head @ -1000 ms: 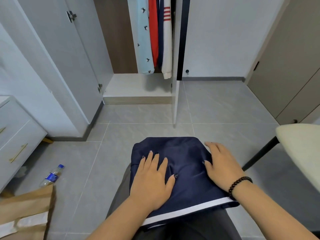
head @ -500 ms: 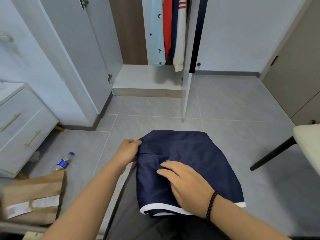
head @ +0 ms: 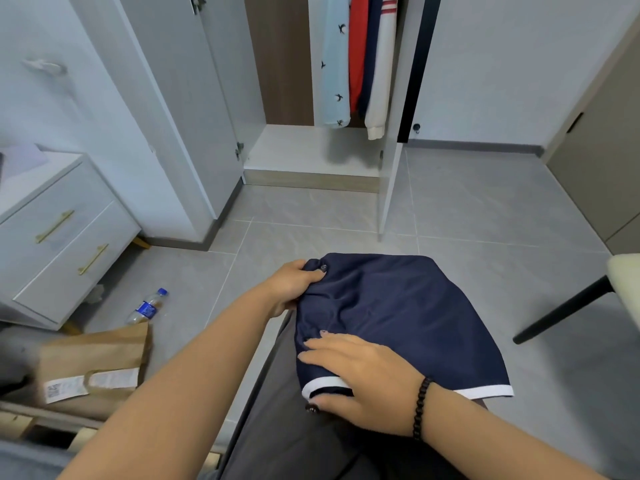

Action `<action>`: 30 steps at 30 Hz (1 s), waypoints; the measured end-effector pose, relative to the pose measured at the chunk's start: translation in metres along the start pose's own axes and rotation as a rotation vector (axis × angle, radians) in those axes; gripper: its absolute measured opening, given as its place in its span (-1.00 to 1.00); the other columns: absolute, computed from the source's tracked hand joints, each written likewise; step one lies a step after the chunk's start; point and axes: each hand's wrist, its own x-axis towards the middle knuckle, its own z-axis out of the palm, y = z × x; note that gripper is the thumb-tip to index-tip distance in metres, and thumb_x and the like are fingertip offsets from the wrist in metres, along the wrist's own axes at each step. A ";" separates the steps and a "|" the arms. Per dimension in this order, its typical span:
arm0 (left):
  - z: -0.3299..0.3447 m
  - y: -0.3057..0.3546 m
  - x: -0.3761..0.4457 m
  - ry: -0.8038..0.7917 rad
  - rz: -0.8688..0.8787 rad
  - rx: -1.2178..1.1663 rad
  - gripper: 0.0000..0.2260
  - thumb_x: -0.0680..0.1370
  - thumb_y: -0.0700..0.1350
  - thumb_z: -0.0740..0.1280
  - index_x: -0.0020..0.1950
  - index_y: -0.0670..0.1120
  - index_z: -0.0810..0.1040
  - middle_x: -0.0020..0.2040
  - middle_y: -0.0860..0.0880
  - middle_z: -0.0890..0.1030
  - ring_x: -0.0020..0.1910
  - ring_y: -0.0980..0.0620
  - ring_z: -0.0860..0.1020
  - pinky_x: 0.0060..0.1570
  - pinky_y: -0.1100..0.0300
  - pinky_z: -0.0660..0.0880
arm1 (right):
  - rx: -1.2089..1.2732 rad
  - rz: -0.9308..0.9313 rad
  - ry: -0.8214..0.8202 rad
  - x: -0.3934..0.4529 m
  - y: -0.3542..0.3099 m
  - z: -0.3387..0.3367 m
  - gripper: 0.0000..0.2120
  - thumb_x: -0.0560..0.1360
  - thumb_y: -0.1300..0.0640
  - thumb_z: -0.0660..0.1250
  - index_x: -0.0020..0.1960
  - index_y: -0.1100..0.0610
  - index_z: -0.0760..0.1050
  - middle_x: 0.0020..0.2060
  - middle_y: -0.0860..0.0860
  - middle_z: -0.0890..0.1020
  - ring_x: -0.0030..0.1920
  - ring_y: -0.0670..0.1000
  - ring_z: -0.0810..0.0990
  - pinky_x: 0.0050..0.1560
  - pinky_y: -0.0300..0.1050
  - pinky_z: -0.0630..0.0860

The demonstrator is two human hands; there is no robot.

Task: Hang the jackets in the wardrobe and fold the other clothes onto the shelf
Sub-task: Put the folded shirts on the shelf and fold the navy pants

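Note:
A folded navy garment point(head: 408, 313) with a white hem lies on my lap. My left hand point(head: 294, 282) grips its far left corner, thumb on top. My right hand point(head: 360, 372) lies on the near left part, fingers straight on the cloth and thumb tucked under the white hem. Ahead stands the open wardrobe point(head: 311, 150) with its pale bottom shelf. Several garments hang in it: a light blue shirt point(head: 334, 64), a red one point(head: 358, 50) and a white sleeve point(head: 381, 81).
A white drawer unit point(head: 62, 237) stands at the left, a plastic bottle point(head: 147, 306) and a brown paper bag point(head: 93, 365) on the floor beside it. The open wardrobe door point(head: 391, 168) juts toward me. A chair point(head: 623, 285) is at the right edge.
Both hands lay flat on the garment a second ago. My left hand moved to the far left corner and gripped it. My right hand crossed to the near left hem.

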 end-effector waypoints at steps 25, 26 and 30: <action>0.027 -0.011 -0.030 0.463 0.046 0.157 -0.32 0.54 -0.03 0.34 0.52 -0.19 0.07 0.46 -0.18 0.20 0.31 -0.18 0.40 0.11 0.15 0.36 | 0.280 0.083 0.153 -0.029 0.015 -0.030 -0.58 0.51 -0.16 0.14 0.04 0.07 0.64 0.00 -0.07 0.69 0.07 -0.08 0.63 0.12 -0.06 0.53; 0.032 -0.013 -0.037 0.459 0.080 0.260 -0.27 0.54 -0.01 0.33 0.55 -0.17 -0.01 0.51 -0.18 0.08 0.39 -0.19 0.32 0.20 0.13 0.32 | 0.292 0.155 0.245 -0.023 0.022 -0.035 -0.63 0.53 -0.12 0.17 0.03 0.08 0.65 -0.02 -0.06 0.70 0.05 -0.07 0.63 0.11 -0.04 0.53; 0.058 -0.029 -0.059 0.381 0.214 0.669 -0.31 0.60 0.09 0.19 0.59 -0.06 -0.12 0.59 -0.14 -0.20 0.56 -0.18 -0.07 0.49 -0.11 0.06 | -0.021 0.353 0.310 -0.003 0.053 -0.036 -0.67 0.62 0.06 0.14 0.35 0.00 0.45 0.34 -0.08 0.48 0.42 -0.07 0.32 0.39 -0.13 0.29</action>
